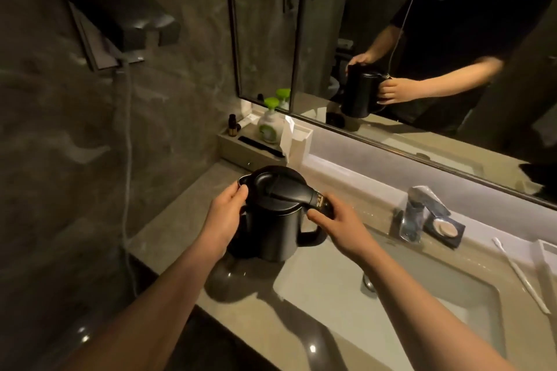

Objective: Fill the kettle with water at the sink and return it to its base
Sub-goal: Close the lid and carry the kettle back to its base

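A black electric kettle (275, 226) with its lid down is held a little above a dark round base (229, 283) on the counter, left of the sink (407, 304). My left hand (224, 220) grips the kettle's body by the spout side. My right hand (340, 224) is wrapped around the top of the handle, thumb on the lid end. A chrome faucet (417, 211) stands behind the basin, to the right of the kettle.
A tray with a green-capped soap bottle (269, 123), small bottles and a comb sits at the back left. A compact (446, 227) lies by the faucet, wrapped toothbrushes (521, 277) at right. A wall hairdryer (132, 24) with its cord hangs left; the mirror (391, 39) spans the back.
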